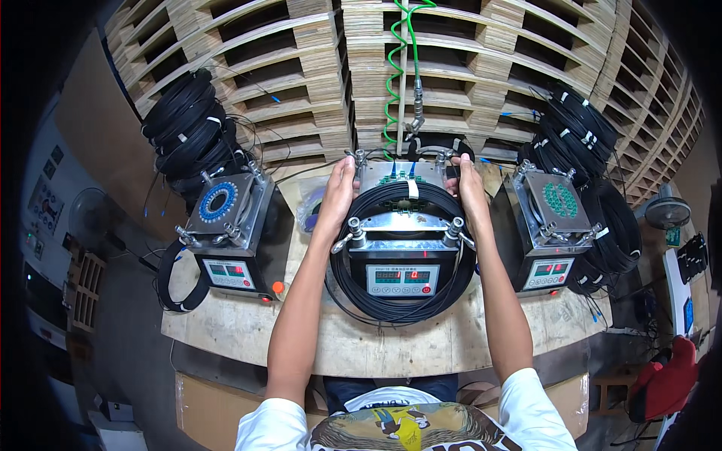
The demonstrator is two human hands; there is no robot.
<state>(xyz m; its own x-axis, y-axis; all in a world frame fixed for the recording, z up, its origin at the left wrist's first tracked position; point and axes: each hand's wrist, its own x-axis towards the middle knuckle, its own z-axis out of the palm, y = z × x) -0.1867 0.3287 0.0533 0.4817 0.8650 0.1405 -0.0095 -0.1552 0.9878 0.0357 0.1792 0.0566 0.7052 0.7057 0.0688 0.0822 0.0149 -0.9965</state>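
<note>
My left hand (341, 192) is at the far left corner of the middle polishing machine (361, 264), thumb up, fingers partly hidden as they close about the corner clamp (360, 155). Opposite it, my right hand (471, 191) does the same at the far right clamp (447, 154). Between my forearms a large coil of black cable (406, 307) lies over the machine top and hangs round its display panel (403, 280). A white tie (413, 189) binds the coil. Green fittings (396, 201) with blue-tipped leads sit on the metal plate, partly under the coil.
Similar machines stand left (232, 218) and right (553, 214), one with a blue ring of fittings, the other green. Black cable coils (184, 131) are stacked behind both. A green air hose (392, 83) hangs before the wooden pallets (316, 68). An orange cap (278, 287) is on the wooden table (226, 327).
</note>
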